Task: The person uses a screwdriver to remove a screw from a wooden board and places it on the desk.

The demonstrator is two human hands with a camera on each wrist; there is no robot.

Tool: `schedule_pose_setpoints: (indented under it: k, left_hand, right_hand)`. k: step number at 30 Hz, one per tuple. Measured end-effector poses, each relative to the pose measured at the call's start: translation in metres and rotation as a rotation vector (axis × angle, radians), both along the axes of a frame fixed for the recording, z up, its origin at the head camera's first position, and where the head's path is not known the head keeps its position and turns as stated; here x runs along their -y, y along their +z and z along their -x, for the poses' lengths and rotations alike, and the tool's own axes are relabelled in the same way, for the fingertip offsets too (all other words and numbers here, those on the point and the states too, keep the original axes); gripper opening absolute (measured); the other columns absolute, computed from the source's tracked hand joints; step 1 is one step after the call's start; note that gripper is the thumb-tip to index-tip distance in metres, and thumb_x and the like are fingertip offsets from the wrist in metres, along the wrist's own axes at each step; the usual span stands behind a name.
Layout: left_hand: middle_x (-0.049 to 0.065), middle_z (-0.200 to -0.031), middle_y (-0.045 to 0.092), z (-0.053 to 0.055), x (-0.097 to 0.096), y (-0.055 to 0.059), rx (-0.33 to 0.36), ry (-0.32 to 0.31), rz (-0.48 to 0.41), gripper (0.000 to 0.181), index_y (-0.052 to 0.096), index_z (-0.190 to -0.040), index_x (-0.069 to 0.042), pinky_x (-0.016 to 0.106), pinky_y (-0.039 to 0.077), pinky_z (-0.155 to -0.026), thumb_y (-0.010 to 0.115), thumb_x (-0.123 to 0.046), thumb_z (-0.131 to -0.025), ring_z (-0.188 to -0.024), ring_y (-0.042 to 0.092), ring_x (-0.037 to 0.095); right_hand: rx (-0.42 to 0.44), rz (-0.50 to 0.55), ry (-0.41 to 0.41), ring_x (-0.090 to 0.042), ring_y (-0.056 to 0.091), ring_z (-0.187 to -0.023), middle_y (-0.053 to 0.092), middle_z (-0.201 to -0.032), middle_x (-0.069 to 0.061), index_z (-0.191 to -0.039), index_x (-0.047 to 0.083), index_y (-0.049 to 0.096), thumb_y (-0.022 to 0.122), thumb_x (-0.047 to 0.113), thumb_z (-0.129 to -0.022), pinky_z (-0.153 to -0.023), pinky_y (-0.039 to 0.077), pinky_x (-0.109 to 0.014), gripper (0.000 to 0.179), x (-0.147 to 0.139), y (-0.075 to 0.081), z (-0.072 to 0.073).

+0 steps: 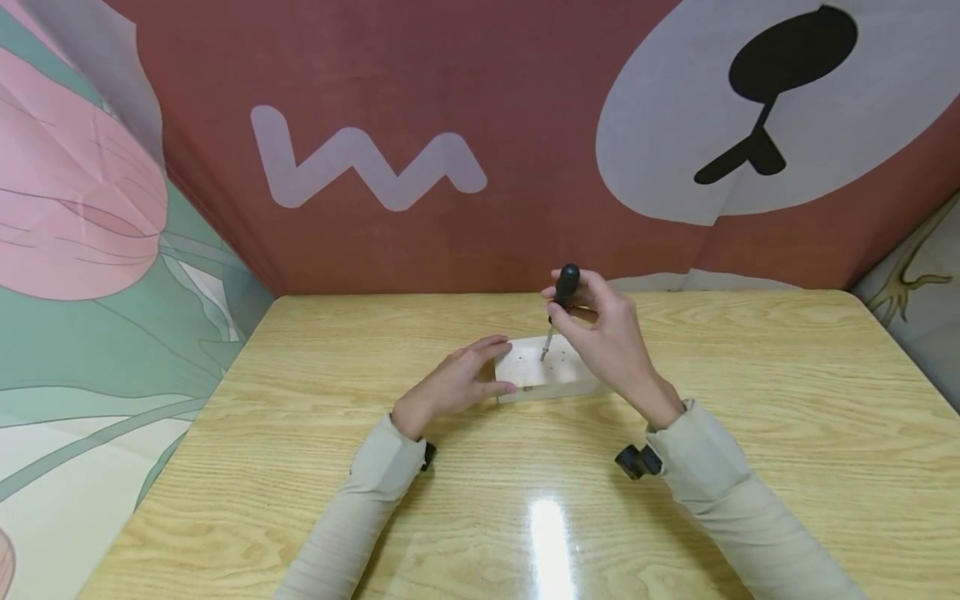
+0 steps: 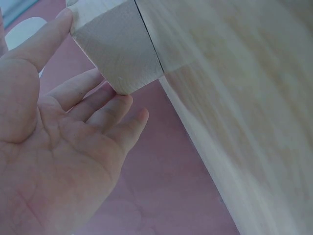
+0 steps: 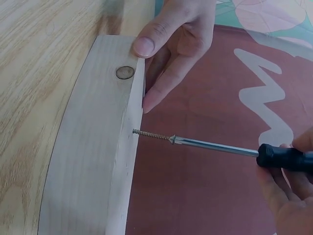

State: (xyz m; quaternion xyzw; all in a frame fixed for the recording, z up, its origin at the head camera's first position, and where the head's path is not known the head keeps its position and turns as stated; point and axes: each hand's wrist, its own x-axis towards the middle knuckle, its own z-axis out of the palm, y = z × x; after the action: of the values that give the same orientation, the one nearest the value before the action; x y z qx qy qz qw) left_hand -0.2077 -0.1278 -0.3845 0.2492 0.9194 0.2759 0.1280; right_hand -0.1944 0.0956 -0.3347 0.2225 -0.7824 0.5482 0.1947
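A pale wooden block (image 1: 525,372) lies on the table, its top dotted with several small holes. My left hand (image 1: 459,377) holds the block's left end, thumb on the near side and fingers on the far side. In the left wrist view, fingertips touch the edges of the block's square end (image 2: 122,51). Above the block, my right hand (image 1: 611,333) grips a screwdriver (image 3: 215,146) by its black handle. The tip of its metal shaft meets the head of a threaded screw (image 3: 152,135), whose point touches the block. Most of the screw's thread stands out of the wood.
The wood-grain table (image 1: 300,467) extends around the block, with a bright light reflection near its front. A reddish printed backdrop (image 1: 420,250) rises behind the table's far edge. Dark wrist cameras (image 1: 637,461) sit at both cuffs.
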Motion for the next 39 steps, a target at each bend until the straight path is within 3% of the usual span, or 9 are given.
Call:
schedule_pose_setpoints:
  k: [9,17,32,34,39]
  left_hand:
    - [0.010,-0.161,0.033,0.0007,0.0002,-0.0005,-0.007,-0.007,-0.004,0.069,0.041,-0.151,-0.007,0.045,0.032,-0.120,0.067,-0.037,-0.095,-0.149,0.033,0.027]
    - [0.010,-0.161,0.033,0.0007,-0.0004,-0.0017,-0.021,-0.009,0.006,0.069,0.041,-0.151,-0.008,0.045,0.032,-0.120,0.066,-0.038,-0.095,-0.149,0.032,0.027]
    - [0.008,-0.161,0.034,0.0016,-0.0006,-0.0025,-0.020,0.000,0.018,0.069,0.041,-0.151,-0.009,0.044,0.032,-0.120,0.067,-0.040,-0.095,-0.148,0.033,0.026]
    - [0.008,-0.161,0.033,0.0015,-0.0005,-0.0022,-0.022,-0.003,0.018,0.070,0.041,-0.151,-0.009,0.043,0.032,-0.121,0.066,-0.040,-0.095,-0.149,0.033,0.025]
    - [0.009,-0.161,0.033,0.0017,0.0003,-0.0028,-0.029,-0.012,0.010,0.069,0.041,-0.151,-0.008,0.044,0.032,-0.120,0.066,-0.039,-0.095,-0.149,0.032,0.026]
  right_hand:
    - [0.058,-0.022,0.017,-0.025,0.069,-0.104,0.069,-0.114,-0.017,-0.127,0.000,0.057,0.062,0.014,-0.099,-0.087,0.056,-0.017,0.032,-0.0007,-0.0009,-0.0003]
    - [0.017,-0.100,-0.062,-0.017,0.064,-0.090,0.066,-0.102,-0.011,-0.126,0.005,0.064,0.068,0.016,-0.096,-0.076,0.055,-0.019,0.033,-0.0050,-0.0003,0.0011]
    - [0.023,-0.024,-0.026,-0.019,0.067,-0.096,0.071,-0.108,-0.013,-0.124,0.000,0.059,0.061,0.000,-0.094,-0.081,0.055,-0.014,0.031,-0.0005,0.0000,-0.0004]
    - [0.014,-0.029,-0.030,-0.017,0.067,-0.095,0.070,-0.107,-0.013,-0.122,-0.001,0.059,0.060,0.001,-0.095,-0.082,0.057,-0.020,0.028,0.0003,0.0001,-0.0004]
    - [0.001,-0.050,-0.035,-0.018,0.068,-0.094,0.070,-0.108,-0.014,-0.121,-0.002,0.060,0.063,0.009,-0.097,-0.081,0.057,-0.020,0.026,-0.0001,-0.0006,0.0005]
